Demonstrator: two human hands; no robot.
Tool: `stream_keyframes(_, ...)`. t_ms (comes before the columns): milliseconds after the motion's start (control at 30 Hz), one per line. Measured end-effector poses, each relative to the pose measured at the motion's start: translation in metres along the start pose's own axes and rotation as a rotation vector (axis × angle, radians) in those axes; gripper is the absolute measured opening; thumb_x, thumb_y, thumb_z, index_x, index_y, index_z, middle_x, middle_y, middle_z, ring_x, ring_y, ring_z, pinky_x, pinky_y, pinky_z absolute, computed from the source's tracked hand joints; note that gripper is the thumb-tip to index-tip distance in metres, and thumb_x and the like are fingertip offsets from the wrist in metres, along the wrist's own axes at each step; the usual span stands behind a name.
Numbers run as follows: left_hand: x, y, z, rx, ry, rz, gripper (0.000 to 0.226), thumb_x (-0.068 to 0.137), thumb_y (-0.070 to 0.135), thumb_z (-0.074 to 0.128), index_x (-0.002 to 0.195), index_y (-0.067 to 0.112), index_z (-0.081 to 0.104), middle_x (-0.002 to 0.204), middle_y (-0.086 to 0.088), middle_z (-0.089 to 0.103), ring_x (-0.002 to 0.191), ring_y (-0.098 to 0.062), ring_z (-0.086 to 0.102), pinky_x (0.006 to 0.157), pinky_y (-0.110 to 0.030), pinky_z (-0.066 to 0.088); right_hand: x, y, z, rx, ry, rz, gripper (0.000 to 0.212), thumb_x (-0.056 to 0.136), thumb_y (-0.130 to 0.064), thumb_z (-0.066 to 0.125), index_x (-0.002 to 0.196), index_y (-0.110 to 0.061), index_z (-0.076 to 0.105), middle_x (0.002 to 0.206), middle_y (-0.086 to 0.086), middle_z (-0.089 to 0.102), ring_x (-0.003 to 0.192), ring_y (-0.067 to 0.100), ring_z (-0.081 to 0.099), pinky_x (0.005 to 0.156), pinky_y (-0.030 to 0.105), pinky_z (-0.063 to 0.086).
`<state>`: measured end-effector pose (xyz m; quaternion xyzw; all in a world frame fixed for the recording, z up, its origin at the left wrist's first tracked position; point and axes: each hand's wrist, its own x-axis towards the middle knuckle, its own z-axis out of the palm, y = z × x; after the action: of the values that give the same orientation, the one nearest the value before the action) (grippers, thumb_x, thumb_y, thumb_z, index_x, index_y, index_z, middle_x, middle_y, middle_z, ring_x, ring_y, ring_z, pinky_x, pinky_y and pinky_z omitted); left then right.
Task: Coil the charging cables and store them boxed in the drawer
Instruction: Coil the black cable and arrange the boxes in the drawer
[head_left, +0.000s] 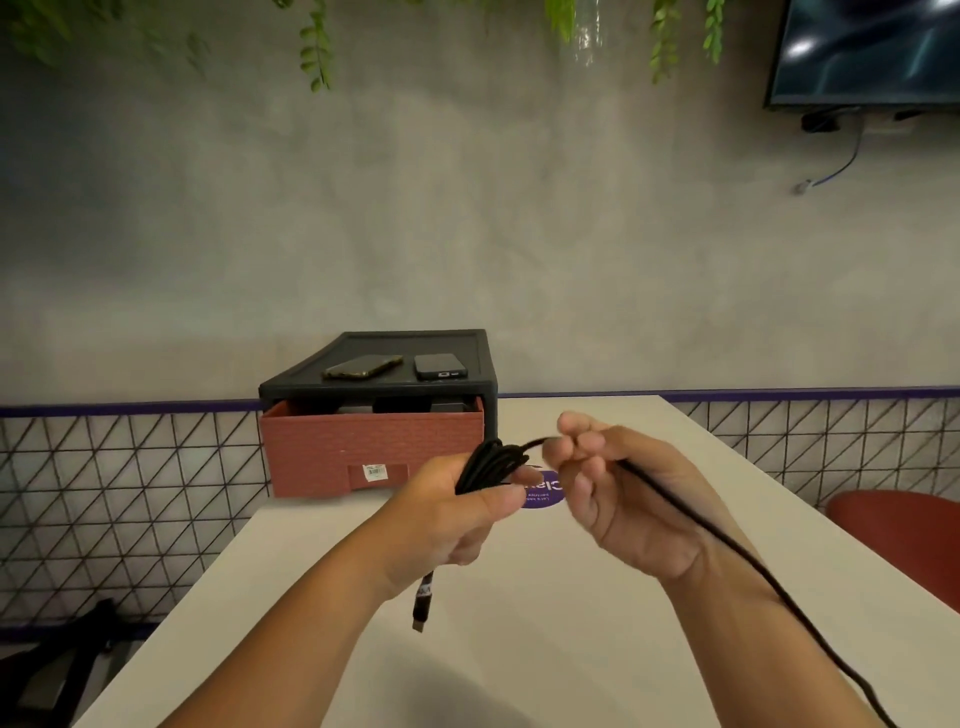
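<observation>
Left hand grips coiled black charging cable; right hand pinches loose run, trailing toward table's near right corner.

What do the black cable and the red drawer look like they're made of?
The black cable seems sheathed in braided fabric, matte, no shine, though blur leaves it open. The red drawer is probably moulded plastic, matte, with brick-pattern relief on its front.
</observation>
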<state>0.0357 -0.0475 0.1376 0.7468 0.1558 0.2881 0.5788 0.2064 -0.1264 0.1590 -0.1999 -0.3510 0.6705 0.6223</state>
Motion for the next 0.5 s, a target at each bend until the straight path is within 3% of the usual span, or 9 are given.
stream_keyframes(67, -0.002, -0.002, -0.004, -0.048, 0.038, -0.019, 0.021, 0.076, 0.026, 0.058, 0.086, 0.007, 0.061, 0.043, 0.008, 0.027, 0.037, -0.006, 0.021, 0.039, -0.017, 0.023, 0.0, -0.012, -0.005, 0.094, 0.049, -0.086, 0.049, 0.022, 0.007, 0.087, 0.066, -0.004, 0.07, 0.065, 0.008, 0.062, 0.04, 0.005, 0.054, 0.045, 0.02, 0.053)
stream_keyframes(133, -0.005, -0.003, -0.006, -0.137, 0.048, -0.024, 0.025, 0.067, 0.028, 0.064, 0.072, 0.006, 0.053, 0.04, 0.007, 0.025, 0.033, -0.007, 0.02, 0.039, -0.019, 0.02, 0.0, -0.02, -0.008, 0.118, 0.106, -0.154, 0.047, 0.023, 0.007, 0.087, 0.066, -0.003, 0.071, 0.065, 0.009, 0.063, 0.04, 0.005, 0.054, 0.045, 0.018, 0.052)
stream_keyframes(233, -0.007, -0.006, -0.01, -0.342, 0.024, 0.028, 0.031, 0.059, 0.031, 0.074, 0.06, 0.012, 0.05, 0.035, 0.008, 0.025, 0.028, -0.005, 0.02, 0.041, -0.021, 0.02, 0.0, -0.019, -0.007, 0.003, 0.222, -0.167, 0.008, 0.056, 0.0, 0.072, 0.062, -0.006, 0.072, 0.064, 0.008, 0.063, 0.038, 0.003, 0.051, 0.045, 0.015, 0.051)
stream_keyframes(300, -0.006, -0.007, -0.014, -0.52, -0.028, 0.094, 0.035, 0.061, 0.038, 0.082, 0.059, 0.015, 0.055, 0.034, 0.011, 0.023, 0.027, -0.004, 0.019, 0.038, -0.019, 0.031, 0.001, -0.015, -0.011, -0.037, 0.27, -0.163, 0.017, 0.068, -0.003, 0.058, 0.06, -0.008, 0.072, 0.063, 0.007, 0.062, 0.037, 0.001, 0.048, 0.045, 0.013, 0.05)
stream_keyframes(400, -0.005, -0.009, -0.025, -0.728, -0.059, 0.174, 0.03, 0.07, 0.038, 0.077, 0.061, 0.016, 0.058, 0.037, 0.008, 0.018, 0.029, -0.008, 0.016, 0.038, -0.019, 0.036, -0.001, -0.01, -0.02, -0.032, 0.258, -0.157, 0.009, 0.056, -0.004, 0.076, 0.064, -0.008, 0.072, 0.065, 0.008, 0.062, 0.035, 0.002, 0.046, 0.04, 0.013, 0.047)
stream_keyframes(500, -0.001, -0.011, -0.041, -0.975, -0.309, 0.255, 0.038, 0.1, 0.031, 0.035, 0.087, 0.003, 0.058, 0.05, -0.001, 0.036, 0.043, -0.016, 0.034, 0.059, -0.03, 0.041, -0.007, -0.006, -0.032, -0.077, 0.193, -0.144, 0.05, 0.024, -0.009, 0.094, 0.068, -0.009, 0.073, 0.065, 0.009, 0.062, 0.035, 0.002, 0.044, 0.039, 0.015, 0.046)
